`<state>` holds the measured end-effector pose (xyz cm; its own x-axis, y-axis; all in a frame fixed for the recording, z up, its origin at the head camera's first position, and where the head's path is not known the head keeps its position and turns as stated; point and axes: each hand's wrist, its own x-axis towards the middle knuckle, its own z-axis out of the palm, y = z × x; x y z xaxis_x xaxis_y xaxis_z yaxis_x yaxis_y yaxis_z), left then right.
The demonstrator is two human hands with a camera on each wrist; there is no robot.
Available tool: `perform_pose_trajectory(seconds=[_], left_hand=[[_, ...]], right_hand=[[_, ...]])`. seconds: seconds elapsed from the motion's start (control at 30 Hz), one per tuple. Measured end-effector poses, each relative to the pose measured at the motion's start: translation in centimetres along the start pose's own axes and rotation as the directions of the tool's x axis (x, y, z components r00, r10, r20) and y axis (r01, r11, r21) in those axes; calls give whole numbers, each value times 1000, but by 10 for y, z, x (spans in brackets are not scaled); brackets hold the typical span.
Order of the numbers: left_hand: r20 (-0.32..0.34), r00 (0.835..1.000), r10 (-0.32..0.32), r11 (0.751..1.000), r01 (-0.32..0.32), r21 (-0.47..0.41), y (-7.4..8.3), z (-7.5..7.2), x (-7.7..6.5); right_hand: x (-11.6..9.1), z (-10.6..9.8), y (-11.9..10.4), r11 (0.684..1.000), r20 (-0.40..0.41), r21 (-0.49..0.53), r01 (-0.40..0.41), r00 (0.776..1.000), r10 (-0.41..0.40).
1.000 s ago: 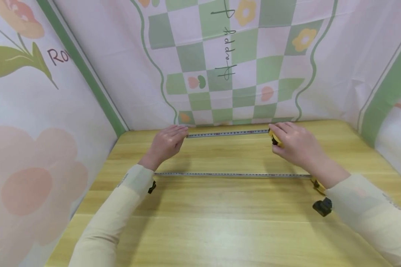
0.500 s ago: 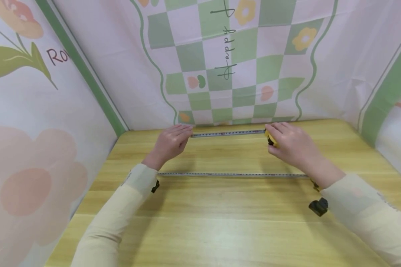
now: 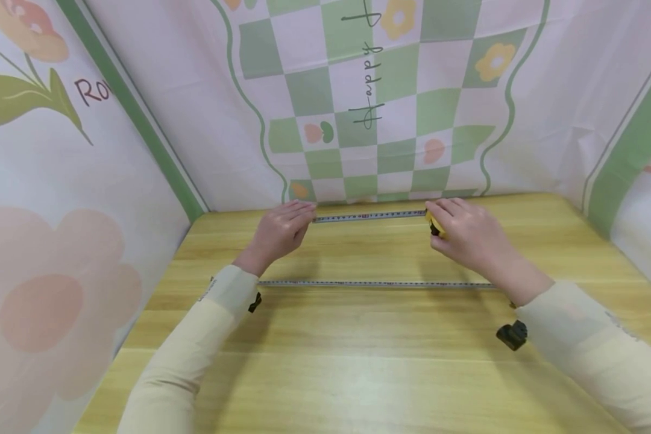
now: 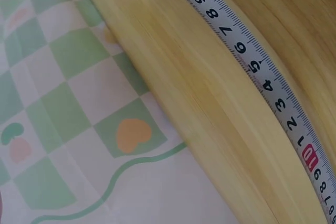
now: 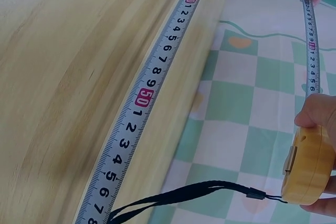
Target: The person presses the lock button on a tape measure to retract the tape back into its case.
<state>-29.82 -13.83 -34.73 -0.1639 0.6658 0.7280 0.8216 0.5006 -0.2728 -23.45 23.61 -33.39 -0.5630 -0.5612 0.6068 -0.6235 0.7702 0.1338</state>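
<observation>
My right hand (image 3: 469, 235) grips a yellow tape measure (image 5: 310, 166), its black wrist strap (image 5: 210, 184) hanging from the case. A short length of its printed blade (image 3: 369, 215) stretches, held raised, to my left hand (image 3: 282, 229), whose thumb and fingers pinch the free end. Nearer me, a second tape blade (image 3: 358, 283) lies straight across the table under both wrists. Its numbers show large in the left wrist view, on the blade (image 4: 262, 72). The second tape's yellow case (image 3: 512, 304) is mostly hidden behind my right wrist.
The wooden table (image 3: 347, 361) meets a cloth backdrop (image 3: 358, 120) with green checks and flowers along its far edge. Similar printed cloth (image 3: 59, 253) walls the left side. Small black devices (image 3: 512, 334) sit by both cuffs.
My hands have come closer together, the right moving left and the left slightly right. The exposed blade between them is shorter. The blade lying on the table stays in place.
</observation>
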Motion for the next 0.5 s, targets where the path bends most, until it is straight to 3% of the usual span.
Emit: perform_pose_trajectory(seconds=[0.5], left_hand=[[4,1000,-5,1000,5,11,4,0,3]], right_hand=[[4,1,-9,1000,22,-1,-23,1000,23]])
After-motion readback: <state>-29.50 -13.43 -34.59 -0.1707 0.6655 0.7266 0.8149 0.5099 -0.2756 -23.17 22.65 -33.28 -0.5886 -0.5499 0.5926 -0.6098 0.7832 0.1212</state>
